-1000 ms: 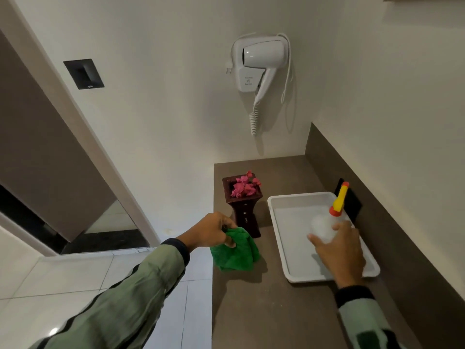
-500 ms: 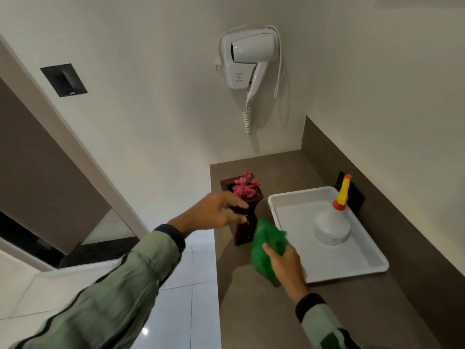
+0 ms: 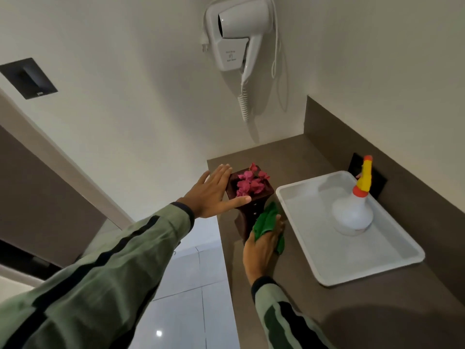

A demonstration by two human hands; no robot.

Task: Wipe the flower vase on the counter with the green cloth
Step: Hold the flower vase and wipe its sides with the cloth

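A dark brown square flower vase (image 3: 247, 210) with pink flowers (image 3: 250, 183) stands on the brown counter (image 3: 327, 311), near its left edge. My left hand (image 3: 214, 195) rests against the vase's top rim, fingers spread, thumb along the front edge. My right hand (image 3: 261, 244) holds the green cloth (image 3: 266, 220) and presses it against the vase's lower right side. The base of the vase is hidden behind the cloth and hand.
A white tray (image 3: 377, 263) lies right of the vase, holding a white spray bottle (image 3: 352, 215) with a yellow and orange top. A white hair dryer (image 3: 234, 41) hangs on the wall above. The counter drops off to tiled floor (image 3: 191, 285) on the left.
My right hand let go of the bottle, took the green cloth from my left hand and moved it onto the vase's side. My left hand went up to the vase's rim.
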